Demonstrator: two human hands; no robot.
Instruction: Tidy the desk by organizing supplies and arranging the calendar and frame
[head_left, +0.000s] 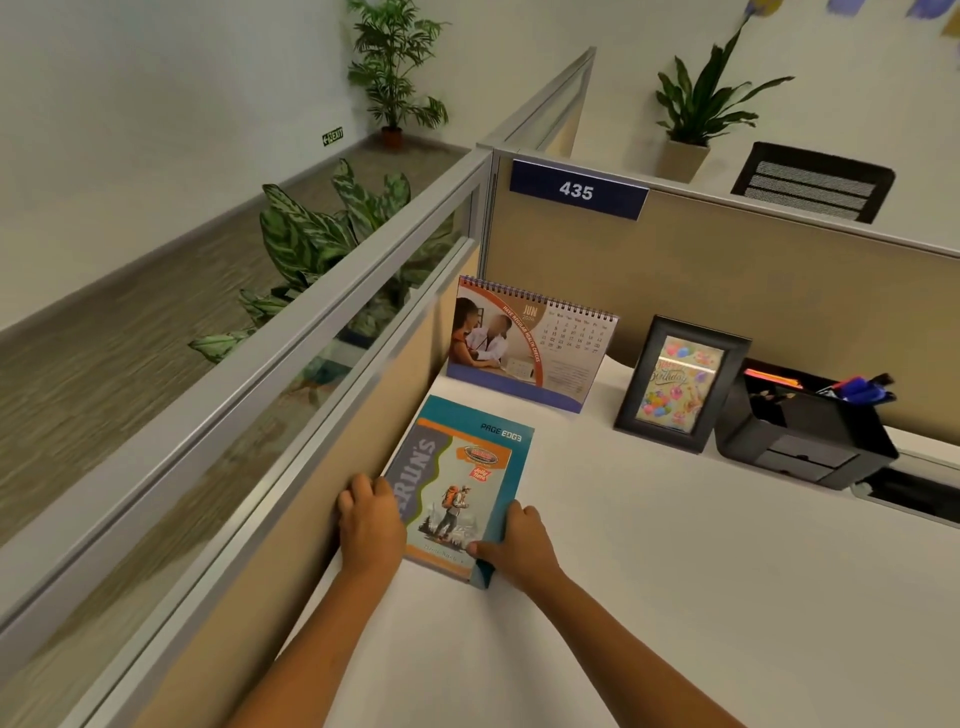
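Note:
A stack of notebooks (462, 478), teal under a smaller illustrated one, lies on the white desk (649, 571) against the left partition. My left hand (370, 525) holds the stack's left edge with curled fingers. My right hand (511, 545) grips the near right corner, thumb on the cover. Behind the stack a spiral desk calendar (524, 345) stands upright in the corner, showing June. To its right stands a black picture frame (678, 382) with a birthday card inside.
A black desk organizer (802, 434) with pens and pencils sits right of the frame. A cable slot (914, 499) opens in the desk at the far right. Beige partitions (727, 270) wall the desk at left and back. Plants stand beyond the glass.

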